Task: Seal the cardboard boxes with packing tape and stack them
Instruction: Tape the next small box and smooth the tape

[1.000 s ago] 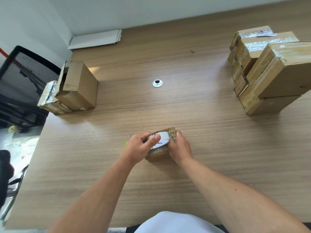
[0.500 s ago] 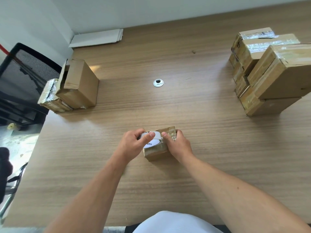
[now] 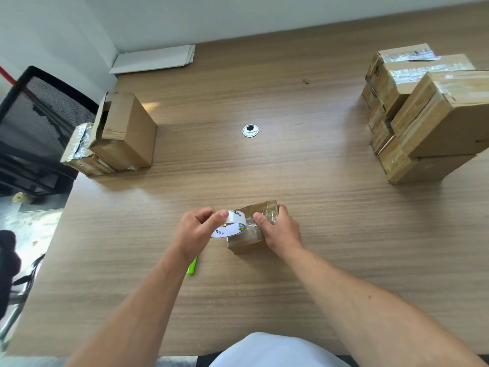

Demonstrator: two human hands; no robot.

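head view is showing the small box [image 3: 244,243] lying on the counter [image 3: 317,207] just in front of the person, its long axis running away from them and leaning to the right. the left hand [image 3: 197,230] is pinching the tape roll [image 3: 230,228] against the box's left side, thumb over the rim and fingers curled behind it. the right hand [image 3: 281,233] is gripping the box from the right, thumb pressing down on its glossy taped top. the sealed stack [image 3: 434,115] is standing well apart at the far right, so the right hand is sitting nearer to it and looks the likelier carrier. a green cutter [image 3: 192,266] is lying just beside the left wrist, partly hidden; cutting the strip is probably coming first.
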